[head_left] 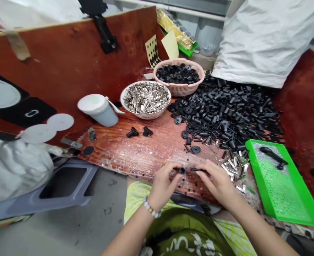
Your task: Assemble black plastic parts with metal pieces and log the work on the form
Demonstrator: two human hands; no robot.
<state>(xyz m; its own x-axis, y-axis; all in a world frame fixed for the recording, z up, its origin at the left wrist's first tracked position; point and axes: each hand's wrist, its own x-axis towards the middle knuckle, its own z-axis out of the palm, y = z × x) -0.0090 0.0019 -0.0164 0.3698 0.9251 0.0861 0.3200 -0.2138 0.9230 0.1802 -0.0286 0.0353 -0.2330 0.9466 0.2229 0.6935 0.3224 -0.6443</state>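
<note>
Olive clothing (pixel 182 222) nearest, I see a metal-filled bowl (pixel 148 116) beyond left hand (pixel 163 185) pinching tube (pixel 182 171), right hand (pixel 217 180) pinching rod (pixel 194 169).

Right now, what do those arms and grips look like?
The left grip and right grip wear no gloves, and no sleeves cover the forearms in view. Round the left wrist is a bracelet of pale beads, with a gold-coloured one. The left grip also seems to have a small gold ring.

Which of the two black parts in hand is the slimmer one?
The slender rod in the right hand; the left hand holds the wider part, with a round end showing.
</note>
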